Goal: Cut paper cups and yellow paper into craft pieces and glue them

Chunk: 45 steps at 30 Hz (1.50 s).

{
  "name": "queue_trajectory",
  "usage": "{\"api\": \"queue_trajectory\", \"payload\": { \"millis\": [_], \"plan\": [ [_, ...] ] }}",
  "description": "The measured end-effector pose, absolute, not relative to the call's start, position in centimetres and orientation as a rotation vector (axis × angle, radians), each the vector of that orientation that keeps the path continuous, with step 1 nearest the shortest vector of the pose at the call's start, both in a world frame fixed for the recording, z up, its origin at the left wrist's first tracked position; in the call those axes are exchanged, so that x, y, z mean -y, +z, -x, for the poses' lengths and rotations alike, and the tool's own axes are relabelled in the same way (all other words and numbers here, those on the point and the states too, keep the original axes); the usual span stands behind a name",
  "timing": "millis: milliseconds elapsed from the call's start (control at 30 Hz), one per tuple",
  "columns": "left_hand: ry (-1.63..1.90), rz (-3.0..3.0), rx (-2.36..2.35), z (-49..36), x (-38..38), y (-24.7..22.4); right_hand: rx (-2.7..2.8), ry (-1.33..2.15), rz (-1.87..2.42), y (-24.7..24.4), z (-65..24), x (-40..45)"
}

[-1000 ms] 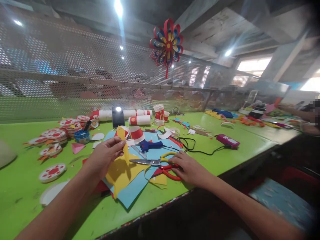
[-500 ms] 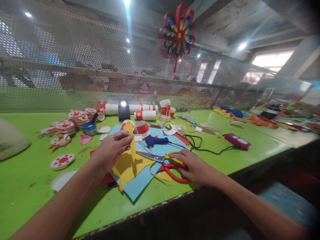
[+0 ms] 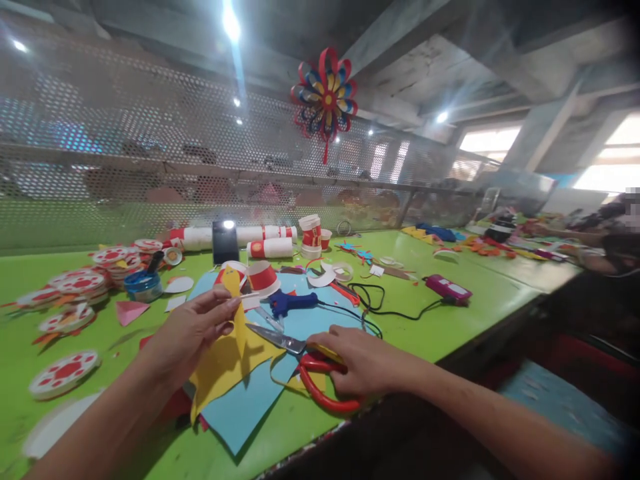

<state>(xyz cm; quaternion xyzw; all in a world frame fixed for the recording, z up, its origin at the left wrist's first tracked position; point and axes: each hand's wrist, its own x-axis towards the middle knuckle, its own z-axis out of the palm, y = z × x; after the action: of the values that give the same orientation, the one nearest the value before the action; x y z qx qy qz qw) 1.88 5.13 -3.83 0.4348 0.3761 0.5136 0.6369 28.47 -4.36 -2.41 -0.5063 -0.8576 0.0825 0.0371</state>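
My left hand pinches a small yellow paper cutout upright above the table. Beneath it a larger yellow sheet lies on light blue paper. My right hand is closed on scissors with red and yellow handles, their blades pointing left toward the cutout. Just behind the scissors lies a blue glue gun, its black cord running right. A red and white paper cup stands behind the left hand's fingertips.
Decorated paper discs are piled at the left beside a blue jar. White and red cup rolls and a dark phone-like object stand at the back. A purple box sits at the right. Beyond is a perforated screen.
The view has turned to the right, so the table's things appear farther left. My left hand still holds the cutout; the scissors in my right hand now look more closed.
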Motion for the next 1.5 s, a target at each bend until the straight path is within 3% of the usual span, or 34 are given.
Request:
{"api": "queue_trajectory", "payload": {
  "millis": [567, 933, 1500],
  "plan": [
    [1.210, -0.899, -0.935, -2.4, -4.8, -3.2, 2.554, 0.215, 1.478, -2.1, -30.6, 3.5],
    [1.207, -0.889, -0.937, -2.3, -4.6, -3.3, 2.040, -0.014, 2.016, -2.0, -37.6, -7.5],
    [1.240, -0.921, -0.914, -2.4, -4.5, -2.9, 2.004, -0.127, 2.222, -2.5, -35.9, -10.6]
  ]
}}
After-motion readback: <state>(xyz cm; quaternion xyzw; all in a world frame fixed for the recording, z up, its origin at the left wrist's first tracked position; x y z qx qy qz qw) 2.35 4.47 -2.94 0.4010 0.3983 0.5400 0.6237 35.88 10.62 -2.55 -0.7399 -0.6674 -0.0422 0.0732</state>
